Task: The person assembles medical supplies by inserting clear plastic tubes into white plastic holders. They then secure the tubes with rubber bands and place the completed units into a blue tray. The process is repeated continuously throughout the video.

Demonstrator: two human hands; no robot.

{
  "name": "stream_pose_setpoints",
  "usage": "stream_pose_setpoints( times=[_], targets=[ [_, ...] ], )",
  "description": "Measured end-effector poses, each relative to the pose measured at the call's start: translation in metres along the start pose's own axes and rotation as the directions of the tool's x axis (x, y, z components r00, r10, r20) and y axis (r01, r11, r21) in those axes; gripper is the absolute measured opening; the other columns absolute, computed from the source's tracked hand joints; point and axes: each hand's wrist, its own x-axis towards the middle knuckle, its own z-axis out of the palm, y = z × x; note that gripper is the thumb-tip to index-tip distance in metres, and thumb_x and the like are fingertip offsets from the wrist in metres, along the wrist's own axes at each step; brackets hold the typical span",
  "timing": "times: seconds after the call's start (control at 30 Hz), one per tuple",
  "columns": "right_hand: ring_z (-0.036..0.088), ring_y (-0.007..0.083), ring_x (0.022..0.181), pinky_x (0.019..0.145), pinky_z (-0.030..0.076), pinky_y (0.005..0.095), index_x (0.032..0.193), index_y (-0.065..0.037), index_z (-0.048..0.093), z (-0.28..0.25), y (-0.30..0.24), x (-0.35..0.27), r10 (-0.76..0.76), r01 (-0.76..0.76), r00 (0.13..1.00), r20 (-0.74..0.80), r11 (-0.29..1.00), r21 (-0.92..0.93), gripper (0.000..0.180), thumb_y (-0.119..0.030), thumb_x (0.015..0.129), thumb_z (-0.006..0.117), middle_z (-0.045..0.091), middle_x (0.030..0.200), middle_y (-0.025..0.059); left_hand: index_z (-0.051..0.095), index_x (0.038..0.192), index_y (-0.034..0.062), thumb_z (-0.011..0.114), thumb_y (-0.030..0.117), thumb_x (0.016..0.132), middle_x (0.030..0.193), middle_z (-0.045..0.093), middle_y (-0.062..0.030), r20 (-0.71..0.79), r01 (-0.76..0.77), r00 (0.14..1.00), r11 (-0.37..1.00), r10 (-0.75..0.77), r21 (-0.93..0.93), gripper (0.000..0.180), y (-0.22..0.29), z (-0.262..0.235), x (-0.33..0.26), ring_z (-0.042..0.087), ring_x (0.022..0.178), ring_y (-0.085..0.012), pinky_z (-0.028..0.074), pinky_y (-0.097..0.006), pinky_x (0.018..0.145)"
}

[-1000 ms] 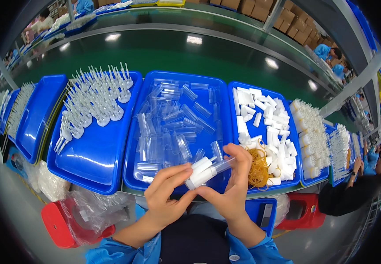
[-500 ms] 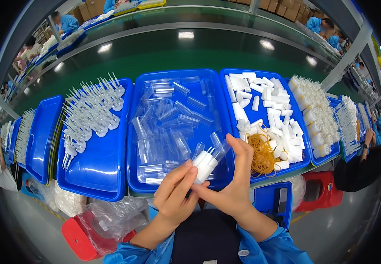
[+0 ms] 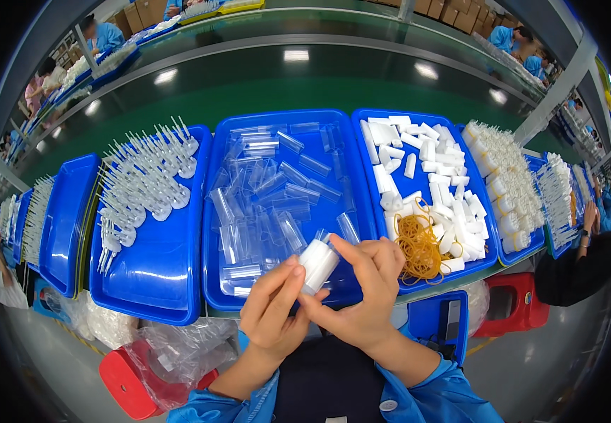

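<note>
Between my two hands is a white block wrapped by clear plastic sleeves (image 3: 318,265), tilted over the front of the middle tray. My left hand (image 3: 271,310) grips its left side with thumb and fingers. My right hand (image 3: 363,296) is closed on its right side, index finger at the top and thumb at the lower end. Beneath them, the middle blue tray (image 3: 284,115) holds many clear plastic sleeves (image 3: 270,183). To the right, another blue tray (image 3: 390,115) carries white blocks (image 3: 454,211) and a tangle of yellowish rubber bands (image 3: 418,247).
A blue tray (image 3: 150,282) at left holds upright white stemmed parts (image 3: 147,176). Banded white bundles (image 3: 506,190) fill a tray at right. Red stools (image 3: 125,384) and plastic bags lie below the bench. Other people work at both sides and across the green belt (image 3: 249,84).
The clear sleeve that stuck out at an angle in my right hand now lies against the white block. White prongs at the block's top no longer show, and my right fingers have come down around it.
</note>
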Motion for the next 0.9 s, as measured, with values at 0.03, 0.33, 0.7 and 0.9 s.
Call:
stream_pose_setpoints(
  times=[0.03, 0.33, 0.7, 0.9],
  targets=[
    [0.053, 0.0232, 0.092, 0.092, 0.031, 0.0427, 0.118, -0.004, 0.063, -0.001, 0.002, 0.005, -0.005, 0.003, 1.000, 0.026, 0.998, 0.056, 0.066, -0.036, 0.064, 0.083, 0.057, 0.093, 0.0044, 0.066, 0.114, -0.0021, 0.086, 0.007, 0.068, 0.111, 0.064, -0.0211, 0.005, 0.007, 1.000, 1.000, -0.007, 0.024, 0.051, 0.000, -0.005, 0.004, 0.067, 0.098, -0.0313, 0.058, -0.036, 0.081],
    [0.055, 0.0243, 0.097, 0.098, 0.030, 0.0478, 0.094, -0.007, 0.066, 0.004, 0.038, 0.026, -0.066, 0.172, 0.950, 0.304, 0.926, -0.335, 0.022, -0.016, 0.075, 0.073, 0.059, 0.099, 0.0068, 0.056, 0.118, -0.0024, 0.068, -0.006, 0.081, 0.127, 0.051, -0.0238, 0.098, 0.396, 0.915, 0.823, -0.391, -0.408, 0.039, -0.009, -0.032, 0.017, 0.059, 0.110, -0.0276, 0.057, -0.032, 0.081],
    [0.060, 0.0200, 0.094, 0.084, 0.049, 0.0321, 0.110, 0.002, 0.063, -0.027, 0.035, 0.028, 0.078, -0.104, 0.992, 0.099, 0.952, 0.289, 0.046, 0.007, 0.065, 0.070, 0.056, 0.120, 0.0167, 0.055, 0.119, -0.0046, 0.068, -0.010, 0.080, 0.124, 0.046, -0.0180, 0.215, 0.447, 0.889, 0.661, -0.405, -0.603, 0.042, -0.002, -0.033, 0.018, 0.059, 0.110, -0.0245, 0.057, -0.032, 0.088],
    [0.058, 0.0217, 0.106, 0.097, 0.048, 0.0367, 0.113, 0.008, 0.060, -0.037, 0.044, 0.019, 0.214, -0.397, 0.916, 0.338, 0.375, 0.838, 0.030, 0.011, 0.083, 0.062, 0.053, 0.116, 0.0132, 0.064, 0.111, -0.0042, 0.069, -0.009, 0.079, 0.123, 0.046, -0.0166, 0.271, 0.475, 0.879, 0.677, -0.392, -0.562, 0.032, 0.001, -0.032, 0.017, 0.058, 0.110, -0.0239, 0.056, -0.032, 0.087]
  ],
)
